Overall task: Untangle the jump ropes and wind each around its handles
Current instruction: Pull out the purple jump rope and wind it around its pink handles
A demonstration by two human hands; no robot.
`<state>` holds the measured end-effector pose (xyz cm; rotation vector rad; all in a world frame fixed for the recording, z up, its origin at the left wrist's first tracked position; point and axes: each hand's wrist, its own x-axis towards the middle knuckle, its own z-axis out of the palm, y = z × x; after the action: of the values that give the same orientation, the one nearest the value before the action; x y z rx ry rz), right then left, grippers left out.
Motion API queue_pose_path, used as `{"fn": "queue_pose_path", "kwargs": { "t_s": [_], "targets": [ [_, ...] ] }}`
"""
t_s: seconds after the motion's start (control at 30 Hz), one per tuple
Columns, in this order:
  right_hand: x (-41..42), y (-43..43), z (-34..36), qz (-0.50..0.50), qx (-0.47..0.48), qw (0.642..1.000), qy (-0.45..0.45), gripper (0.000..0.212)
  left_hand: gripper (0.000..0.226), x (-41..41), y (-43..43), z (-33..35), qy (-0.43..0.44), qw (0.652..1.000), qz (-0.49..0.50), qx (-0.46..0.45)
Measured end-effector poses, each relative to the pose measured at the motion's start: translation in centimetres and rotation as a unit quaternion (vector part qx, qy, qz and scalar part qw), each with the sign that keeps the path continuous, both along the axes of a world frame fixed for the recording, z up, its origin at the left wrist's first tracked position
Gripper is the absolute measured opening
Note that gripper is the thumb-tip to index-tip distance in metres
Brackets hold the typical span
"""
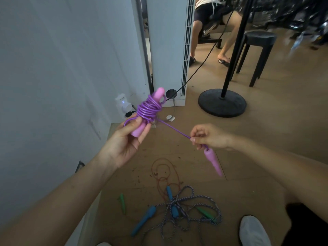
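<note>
My left hand [130,139] grips a pink handle [139,129] with the purple rope [148,109] wound round it in several coils. A taut stretch of that rope runs down right to my right hand [206,136], which pinches it. The second pink handle [213,162] dangles below my right hand. On the floor lie a braided blue-white rope [188,210] in a tangle with two blue handles [143,220], two green handles [122,201] and a thin red rope [165,171].
A white wall stands at the left and a white tall unit [168,50] ahead. A black stand base [221,102] and black stool [257,50] are to the right. A seated person's legs [197,32] show behind. My white shoe [253,231] is at bottom right.
</note>
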<state>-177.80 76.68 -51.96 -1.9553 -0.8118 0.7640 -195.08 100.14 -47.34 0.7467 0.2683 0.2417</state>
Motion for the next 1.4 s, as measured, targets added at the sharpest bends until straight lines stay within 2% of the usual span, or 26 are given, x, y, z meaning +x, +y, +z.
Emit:
{"fn": "queue_pose_path", "kwargs": {
  "t_s": [0.07, 0.13, 0.2, 0.3, 0.4, 0.5, 0.6, 0.83, 0.93, 1.1, 1.27, 1.4],
  "targets": [
    [-0.6, 0.1, 0.0, 0.012, -0.011, 1.000, 0.024, 0.005, 0.025, 0.3, 0.2, -0.1, 0.007, 0.998, 0.057, -0.005],
    [-1.5, 0.3, 0.4, 0.033, -0.016, 0.999, 0.038, 0.005, 0.031, 0.5, 0.5, -0.6, 0.028, 0.993, 0.109, 0.040],
    [-2.6, 0.6, 1.0, 0.071, -0.019, 0.996, 0.044, 0.010, 0.030, 0.6, 0.7, -1.2, 0.082, 0.974, 0.162, 0.137],
    [-4.2, 1.0, 2.0, 0.124, -0.008, 0.991, 0.045, 0.017, 0.021, 0.5, 0.8, -2.1, 0.177, 0.901, 0.206, 0.338],
    [-5.2, 1.3, 3.1, 0.121, 0.036, 0.992, 0.029, 0.018, 0.021, 0.5, 1.0, -2.7, 0.196, 0.838, 0.149, 0.488],
    [-5.3, 1.2, 4.2, 0.088, 0.076, 0.993, -0.024, 0.013, 0.024, 0.2, 0.7, -2.7, 0.192, 0.777, 0.061, 0.597],
    [-4.7, 0.9, 5.0, 0.061, 0.099, 0.990, -0.082, 0.008, 0.028, -0.3, 0.7, -2.2, 0.123, 0.753, -0.036, 0.645],
    [-3.1, 0.9, 5.0, -0.016, 0.124, 0.982, -0.139, 0.003, 0.033, -1.0, -0.2, -1.1, 0.030, 0.807, -0.146, 0.571],
    [-2.9, 1.0, 4.9, -0.031, 0.121, 0.980, -0.154, 0.003, 0.029, -1.0, -0.3, -1.1, 0.020, 0.823, -0.188, 0.536],
    [-2.9, 1.1, 4.6, -0.026, 0.091, 0.979, -0.181, 0.011, 0.037, -0.8, -0.5, -1.3, 0.009, 0.866, -0.215, 0.451],
    [-2.8, 1.2, 4.4, -0.005, 0.087, 0.987, -0.136, 0.010, 0.053, -0.7, 0.2, -1.4, -0.012, 0.930, -0.227, 0.288],
    [-2.7, 0.9, 4.0, 0.001, 0.070, 0.993, -0.092, 0.010, 0.062, -0.4, 0.4, -1.5, -0.015, 0.970, -0.167, 0.177]
  ]
}}
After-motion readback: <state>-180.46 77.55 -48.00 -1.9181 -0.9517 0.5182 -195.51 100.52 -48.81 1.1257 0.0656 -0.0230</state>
